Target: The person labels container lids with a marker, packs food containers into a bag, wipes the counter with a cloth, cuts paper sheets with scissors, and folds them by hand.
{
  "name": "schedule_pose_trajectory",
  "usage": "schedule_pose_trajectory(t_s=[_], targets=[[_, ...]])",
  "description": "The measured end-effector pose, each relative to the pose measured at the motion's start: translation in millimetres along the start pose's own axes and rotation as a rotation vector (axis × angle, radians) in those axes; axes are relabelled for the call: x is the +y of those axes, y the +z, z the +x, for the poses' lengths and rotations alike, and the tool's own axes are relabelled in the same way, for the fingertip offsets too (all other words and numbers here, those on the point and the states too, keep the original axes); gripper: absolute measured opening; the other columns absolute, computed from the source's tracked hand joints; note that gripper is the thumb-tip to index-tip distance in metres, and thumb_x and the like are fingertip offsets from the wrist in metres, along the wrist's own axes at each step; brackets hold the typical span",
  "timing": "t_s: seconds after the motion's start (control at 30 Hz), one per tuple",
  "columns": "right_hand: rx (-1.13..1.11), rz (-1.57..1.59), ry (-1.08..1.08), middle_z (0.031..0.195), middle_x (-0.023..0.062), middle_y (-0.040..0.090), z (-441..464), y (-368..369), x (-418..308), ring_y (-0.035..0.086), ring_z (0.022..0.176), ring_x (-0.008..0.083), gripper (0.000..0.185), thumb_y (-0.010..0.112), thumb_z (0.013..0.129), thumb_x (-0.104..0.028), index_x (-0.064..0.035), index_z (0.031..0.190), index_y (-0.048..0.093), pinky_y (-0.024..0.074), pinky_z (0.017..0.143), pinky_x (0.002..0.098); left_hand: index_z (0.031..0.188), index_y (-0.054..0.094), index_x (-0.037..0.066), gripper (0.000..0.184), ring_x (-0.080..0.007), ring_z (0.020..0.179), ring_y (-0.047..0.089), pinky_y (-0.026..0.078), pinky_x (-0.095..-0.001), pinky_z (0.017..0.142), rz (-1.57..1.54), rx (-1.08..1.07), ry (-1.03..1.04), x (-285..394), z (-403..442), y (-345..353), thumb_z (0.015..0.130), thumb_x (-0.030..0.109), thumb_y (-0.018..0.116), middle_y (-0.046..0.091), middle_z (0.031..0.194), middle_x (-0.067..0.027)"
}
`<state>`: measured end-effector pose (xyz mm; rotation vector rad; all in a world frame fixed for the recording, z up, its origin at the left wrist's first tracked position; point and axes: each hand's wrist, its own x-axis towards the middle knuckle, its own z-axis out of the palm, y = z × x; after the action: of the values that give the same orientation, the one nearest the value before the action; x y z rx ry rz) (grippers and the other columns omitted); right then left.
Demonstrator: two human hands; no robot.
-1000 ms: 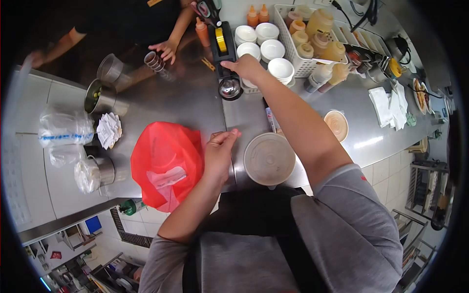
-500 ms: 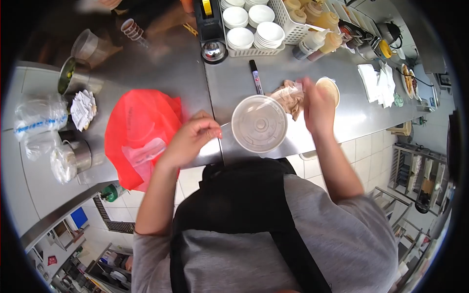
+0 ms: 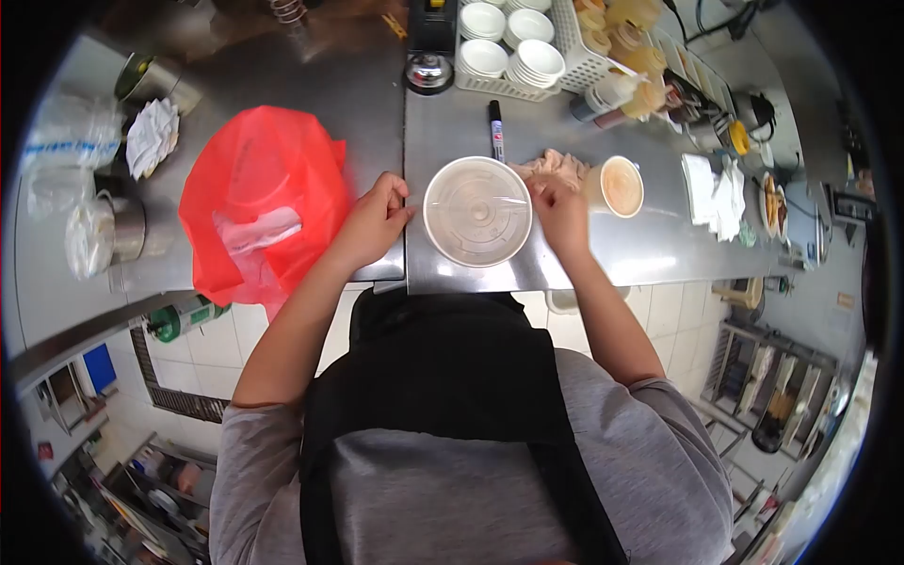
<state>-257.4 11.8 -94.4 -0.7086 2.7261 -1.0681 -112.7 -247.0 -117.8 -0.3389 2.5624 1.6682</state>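
With left hand [image 3: 379, 220] and right hand [image 3: 562, 217] curled in grip on opposite sides of bowl [image 3: 478, 231], impossible to tell if holding anything, press clear strip [image 3: 504, 200] evenly.

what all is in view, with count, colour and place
bowl: 1, clear-lidded, centre
bag: 1, red, left of bowl
marker: 1, black-capped, beyond bowl
crumpled wad: 1, tan, right of marker
cup: 1, pale, right of crumpled wad
bell: 1, silver, top centre
tape dispenser: 1, black, beyond bell
dish stacks: several, white, in white basket
bottles: several, mixed colours, top right
napkins: several, white, right side
crumpled papers: cluster, white, beside bag
metal pots: 2, silver, far left
counter: 1, silver, across middle
racks: several, grey, lower sides
apron: 1, black, lower centre
left hand: 1, bare, left of bowl
right hand: 1, bare, right of bowl
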Motion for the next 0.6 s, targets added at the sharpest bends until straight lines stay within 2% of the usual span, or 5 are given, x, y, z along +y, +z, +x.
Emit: schedule_pose_trajectory(t_s=[0.07, 0.23, 0.43, 0.53, 0.6], targets=[[0.020, -0.063, -0.025, 0.066, 0.0118, 0.061, 40, -6, -21, 0.059, 0.056, 0.0244, 0.021, 0.068, 0.083, -0.015, -0.0039, 0.100, 0.066, 0.0461, 0.055, 0.0347, 0.101, 0.043, 0.005, 0.027, -0.0134, 0.063, 0.050, 0.044, -0.0300, 0.054, -0.550, 0.072, -0.164, 11, -7, 3, 0.097, 0.028, 0.056, 0.050, 0.071, -0.0033], [-0.114, -0.433, -0.228, 0.077, 0.0166, 0.067, 103, 42, -6, 0.065, 0.071, 0.0362, 0.028, 0.061, 0.088, -0.025, -0.0028, 0.105, 0.063, 0.0495, 0.066, 0.0426, 0.109, 0.041, 0.006, 0.035, -0.0192, 0.069, 0.059, 0.047, -0.0328, 0.057, -0.428, 0.023, -0.207, 40, -11, 23, 0.098, 0.037, 0.051, 0.057, 0.076, -0.0094], [-0.281, -0.308, -0.409, 0.083, 0.0167, 0.068, 58, -55, -99, 0.065, 0.075, 0.0323, 0.022, 0.059, 0.091, -0.022, -0.0067, 0.107, 0.063, 0.0492, 0.067, 0.0399, 0.111, 0.049, 0.007, 0.030, -0.0316, 0.079, 0.059, 0.046, -0.0406, 0.074, 0.459, 0.712, 0.449, 100, -5, -9, 0.093, 0.029, 0.059, 0.059, 0.080, -0.0113], [-0.341, -0.070, -0.484, 0.076, 0.0094, 0.066, 25, -101, -139, 0.061, 0.064, 0.0205, 0.017, 0.060, 0.091, -0.017, -0.0055, 0.104, 0.064, 0.0466, 0.059, 0.0317, 0.108, 0.052, 0.006, 0.030, -0.0348, 0.089, 0.061, 0.045, -0.0427, 0.078, 0.727, 0.535, 0.756, 135, 0, -27, 0.092, 0.030, 0.058, 0.062, 0.086, -0.0108], [-0.369, 0.108, -0.416, 0.070, 0.0054, 0.063, 19, -111, -141, 0.057, 0.057, 0.0140, 0.015, 0.060, 0.091, -0.014, -0.0032, 0.102, 0.064, 0.0438, 0.053, 0.0274, 0.104, 0.054, 0.005, 0.027, -0.0334, 0.092, 0.061, 0.045, -0.0426, 0.081, 0.619, -0.051, 0.320, 155, -2, -35, 0.092, 0.030, 0.055, 0.064, 0.092, -0.0103]])
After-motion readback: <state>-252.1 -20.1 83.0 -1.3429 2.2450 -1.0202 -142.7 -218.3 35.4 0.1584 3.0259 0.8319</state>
